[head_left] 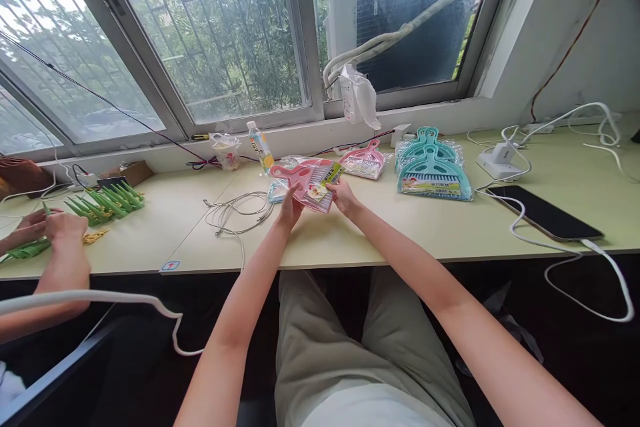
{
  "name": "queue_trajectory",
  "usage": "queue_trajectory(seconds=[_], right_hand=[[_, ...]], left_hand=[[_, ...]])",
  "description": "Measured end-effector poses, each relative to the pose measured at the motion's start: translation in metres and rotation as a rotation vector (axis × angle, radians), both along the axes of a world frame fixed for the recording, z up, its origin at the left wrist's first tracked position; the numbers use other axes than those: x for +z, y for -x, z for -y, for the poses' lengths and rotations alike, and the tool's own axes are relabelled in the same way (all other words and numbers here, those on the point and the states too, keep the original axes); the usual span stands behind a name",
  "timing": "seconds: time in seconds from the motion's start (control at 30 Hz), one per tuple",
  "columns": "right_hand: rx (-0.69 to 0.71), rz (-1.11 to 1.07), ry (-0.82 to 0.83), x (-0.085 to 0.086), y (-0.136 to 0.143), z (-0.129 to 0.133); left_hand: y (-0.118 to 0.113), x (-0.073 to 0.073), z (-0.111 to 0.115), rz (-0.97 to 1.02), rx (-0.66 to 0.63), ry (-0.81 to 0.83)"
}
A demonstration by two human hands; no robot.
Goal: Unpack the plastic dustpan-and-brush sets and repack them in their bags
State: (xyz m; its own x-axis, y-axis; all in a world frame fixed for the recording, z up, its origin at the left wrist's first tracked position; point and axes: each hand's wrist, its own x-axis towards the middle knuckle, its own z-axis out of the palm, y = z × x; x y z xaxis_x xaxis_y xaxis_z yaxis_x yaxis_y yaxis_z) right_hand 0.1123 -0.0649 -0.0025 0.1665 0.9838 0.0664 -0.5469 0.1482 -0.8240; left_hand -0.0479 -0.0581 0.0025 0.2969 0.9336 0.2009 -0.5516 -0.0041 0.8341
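Observation:
A pink mini dustpan and brush set (300, 173) is held above the table edge in front of me, its handle pointing left. My left hand (291, 207) grips it from below, thumb on the front. With closed fingers, my right hand (343, 196) pinches a yellow-green printed label card (335, 175) at the right side of the set. Whether the card is attached to the set, I cannot tell. Just behind lies another wrapped pink set (365, 160). Several wrapped turquoise sets (434, 170) are stacked to the right.
A coiled cable (235, 210) lies left of my hands, with a drink bottle (259, 147) behind. On the right are a charging phone (545, 212), a white power adapter (499, 161) and loose white cords. At far left, another person's hands (65, 227) handle green pieces (107, 203).

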Motion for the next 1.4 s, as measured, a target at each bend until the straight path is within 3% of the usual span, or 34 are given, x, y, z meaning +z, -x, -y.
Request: queue_trajectory(seconds=[0.2,0.33,0.43,0.53,0.7,0.8,0.87,1.07,1.4], right_hand=[[-0.156,-0.031,-0.016,-0.008,0.001,-0.006],[-0.18,-0.014,0.008,-0.01,0.0,-0.005],[-0.198,-0.026,0.018,-0.009,-0.001,-0.003],[-0.253,-0.065,-0.022,-0.008,-0.002,-0.003],[-0.293,-0.067,-0.006,-0.008,-0.006,-0.007],[-0.272,-0.036,-0.019,-0.011,-0.005,-0.008],[-0.243,0.0,-0.043,-0.013,-0.003,-0.008],[-0.203,0.134,-0.081,-0.019,0.001,-0.01],[-0.082,0.227,-0.096,-0.019,0.006,-0.003]], left_hand=[[-0.005,-0.002,0.01,-0.232,-0.223,0.012],[-0.008,-0.006,0.013,-0.374,-0.352,0.017],[-0.01,-0.004,0.014,-0.44,-0.342,-0.033],[-0.012,-0.001,0.015,-0.504,-0.055,-0.187],[-0.012,0.007,0.024,-0.756,0.683,-0.51],[-0.01,0.011,0.031,-0.922,0.911,-0.665],[-0.01,0.01,0.032,-1.025,0.887,-0.744],[-0.011,-0.001,0.017,-1.25,0.589,-0.832],[-0.01,-0.002,0.016,-1.16,0.576,-0.701]])
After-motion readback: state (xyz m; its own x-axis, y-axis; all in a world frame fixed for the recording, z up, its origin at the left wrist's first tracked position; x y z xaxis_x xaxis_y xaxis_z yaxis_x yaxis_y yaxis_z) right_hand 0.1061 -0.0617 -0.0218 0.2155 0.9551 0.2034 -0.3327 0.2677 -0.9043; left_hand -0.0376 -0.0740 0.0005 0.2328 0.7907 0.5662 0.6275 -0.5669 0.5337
